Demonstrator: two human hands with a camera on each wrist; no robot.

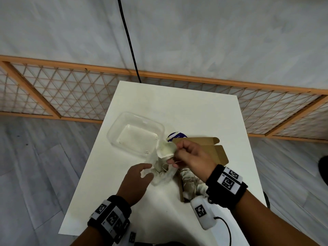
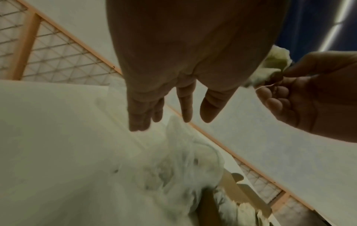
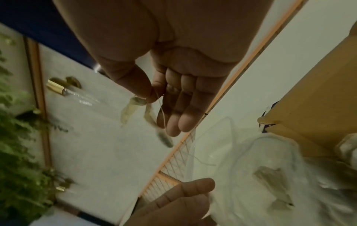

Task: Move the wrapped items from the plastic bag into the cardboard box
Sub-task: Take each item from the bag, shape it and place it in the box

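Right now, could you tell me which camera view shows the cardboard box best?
The head view: the cardboard box lies on the white table behind the right hand, with its flaps open. The right wrist view shows only one brown side at the frame edge. The left wrist view catches a blurred flap beyond the plastic bag.

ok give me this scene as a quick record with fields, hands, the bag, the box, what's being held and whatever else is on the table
left hand: fingers relaxed, at the plastic bag's edge, no grip visible
right hand: pinches a wrapped item with a thin string
wrapped item: lifted above the bag, not yet in the box
plastic bag: crumpled on the table, more wrapped items inside
cardboard box: open, flaps out, right of the bag
clear plastic container: beyond the bag, looks empty
table: white
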